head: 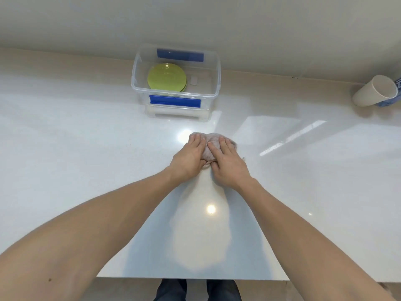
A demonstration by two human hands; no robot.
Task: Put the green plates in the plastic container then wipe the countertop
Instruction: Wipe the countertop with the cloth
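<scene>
A stack of green plates [166, 77] lies inside the clear plastic container [213, 83] with blue clips, at the back of the white countertop [86, 148] against the wall. In the middle of the counter a crumpled pinkish cloth [213, 141] lies flat. My left hand [188, 158] and my right hand [227, 162] both press down on it side by side, palms down and fingers pointing away from me. Most of the cloth is hidden under my hands.
A beige paper cup [375, 91] lies on its side at the far right by the wall, with something blue behind it. The counter's front edge runs just above my legs.
</scene>
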